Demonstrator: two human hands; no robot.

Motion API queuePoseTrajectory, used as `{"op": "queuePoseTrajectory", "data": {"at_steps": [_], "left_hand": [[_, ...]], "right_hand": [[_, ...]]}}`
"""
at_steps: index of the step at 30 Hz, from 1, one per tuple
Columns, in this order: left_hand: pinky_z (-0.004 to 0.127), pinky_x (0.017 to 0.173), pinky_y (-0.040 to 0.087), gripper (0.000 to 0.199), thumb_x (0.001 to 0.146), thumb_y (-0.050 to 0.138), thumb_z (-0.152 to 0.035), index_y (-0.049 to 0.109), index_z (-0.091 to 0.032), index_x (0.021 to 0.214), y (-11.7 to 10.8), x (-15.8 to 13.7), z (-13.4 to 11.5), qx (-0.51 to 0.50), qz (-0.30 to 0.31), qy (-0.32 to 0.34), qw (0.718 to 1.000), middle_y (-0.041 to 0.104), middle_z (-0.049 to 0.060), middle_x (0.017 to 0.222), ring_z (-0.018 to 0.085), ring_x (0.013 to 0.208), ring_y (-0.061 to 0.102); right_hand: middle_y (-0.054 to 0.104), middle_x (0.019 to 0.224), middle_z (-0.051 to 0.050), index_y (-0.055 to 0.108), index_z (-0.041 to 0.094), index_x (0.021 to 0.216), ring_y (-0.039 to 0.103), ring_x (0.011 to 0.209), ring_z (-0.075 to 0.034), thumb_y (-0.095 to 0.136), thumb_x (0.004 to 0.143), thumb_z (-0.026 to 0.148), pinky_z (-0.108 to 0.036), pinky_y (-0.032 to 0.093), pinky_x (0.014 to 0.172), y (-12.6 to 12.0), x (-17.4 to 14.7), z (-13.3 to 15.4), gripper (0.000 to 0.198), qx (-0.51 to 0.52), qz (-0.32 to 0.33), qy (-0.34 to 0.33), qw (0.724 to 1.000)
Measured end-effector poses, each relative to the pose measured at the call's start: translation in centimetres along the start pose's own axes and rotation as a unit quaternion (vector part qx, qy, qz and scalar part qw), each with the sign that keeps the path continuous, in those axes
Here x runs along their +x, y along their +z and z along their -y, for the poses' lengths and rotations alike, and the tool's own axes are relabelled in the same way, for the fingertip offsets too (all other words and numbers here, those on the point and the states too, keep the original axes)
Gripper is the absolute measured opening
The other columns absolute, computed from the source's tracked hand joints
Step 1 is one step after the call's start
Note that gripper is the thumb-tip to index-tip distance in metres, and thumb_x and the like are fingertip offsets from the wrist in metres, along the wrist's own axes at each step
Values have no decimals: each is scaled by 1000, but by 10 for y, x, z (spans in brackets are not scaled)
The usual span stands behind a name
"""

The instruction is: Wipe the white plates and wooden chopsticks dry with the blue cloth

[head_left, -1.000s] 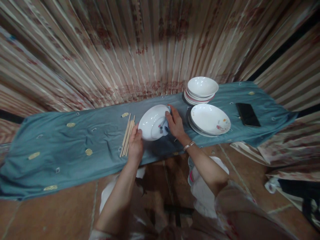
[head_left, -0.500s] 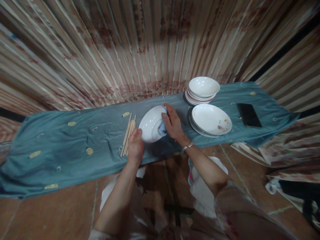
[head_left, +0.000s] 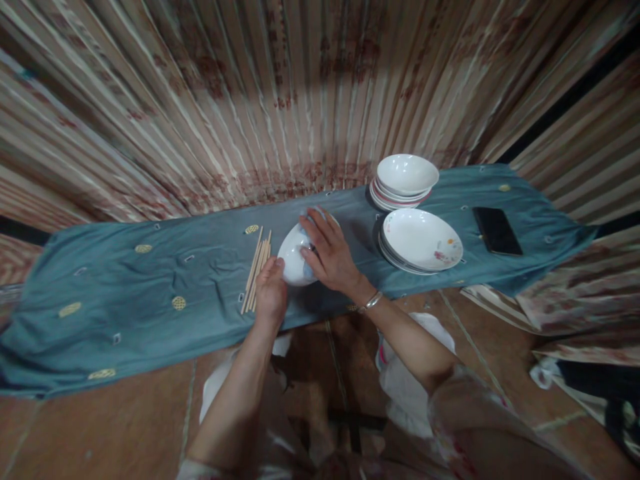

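Observation:
A white dish [head_left: 291, 259], tilted over the table, is held at its lower left rim by my left hand [head_left: 271, 292], thumb on the near face. I cannot tell whether it is a shallow bowl or a plate. Across its face lies my right hand [head_left: 330, 253], fingers bent and pressing a light blue cloth [head_left: 307, 269] against it. Most of the cloth and the dish's right side are hidden under that hand. Several wooden chopsticks [head_left: 257, 272] lie just left of my left hand.
A stack of white bowls [head_left: 407, 175] stands at the back right, with a stack of flower-patterned plates [head_left: 423, 239] in front. Farther right lies a black phone [head_left: 497, 231]. A green cloth [head_left: 150, 280] covers the narrow table, and a pleated curtain [head_left: 300, 100] hangs behind it.
My right hand has moved with the cloth from the dish's right edge leftward over its face. My left hand keeps its hold, and the stacks have not moved.

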State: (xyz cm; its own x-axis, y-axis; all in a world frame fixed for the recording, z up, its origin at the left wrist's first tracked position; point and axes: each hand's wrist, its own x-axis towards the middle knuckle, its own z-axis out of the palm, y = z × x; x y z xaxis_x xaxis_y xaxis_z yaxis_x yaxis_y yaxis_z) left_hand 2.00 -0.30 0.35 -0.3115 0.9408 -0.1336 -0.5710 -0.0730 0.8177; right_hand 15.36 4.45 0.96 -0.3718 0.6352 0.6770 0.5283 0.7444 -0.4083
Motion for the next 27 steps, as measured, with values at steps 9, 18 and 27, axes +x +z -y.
{"op": "queuePoseTrajectory", "data": {"at_steps": [9,18,27], "left_hand": [[31,88,50,39,54,88,-39,67,-16,78,0,1,0,13,7,7,1000,73,3,83,20,90,69],[31,80,52,38,58,85,-43,66,-17,78,-3,3,4,29,-3,14,999,71,3,79,21,87,68],[26,74,50,40,55,87,-44,65,-16,73,-7,6,2,35,-11,18,999,69,1,75,15,74,65]], "right_hand": [[42,153,-9,46,25,144,24,150,-26,39,99,40,-54,20,122,1,2,9,48,8,33,11,999],[45,151,-11,43,22,145,35,144,-22,28,101,45,-47,24,121,3,-1,-20,52,64,-52,108,991],[51,145,-13,48,17,139,46,136,-20,28,99,57,-42,30,119,21,-13,-43,60,200,-122,234,944]]}}
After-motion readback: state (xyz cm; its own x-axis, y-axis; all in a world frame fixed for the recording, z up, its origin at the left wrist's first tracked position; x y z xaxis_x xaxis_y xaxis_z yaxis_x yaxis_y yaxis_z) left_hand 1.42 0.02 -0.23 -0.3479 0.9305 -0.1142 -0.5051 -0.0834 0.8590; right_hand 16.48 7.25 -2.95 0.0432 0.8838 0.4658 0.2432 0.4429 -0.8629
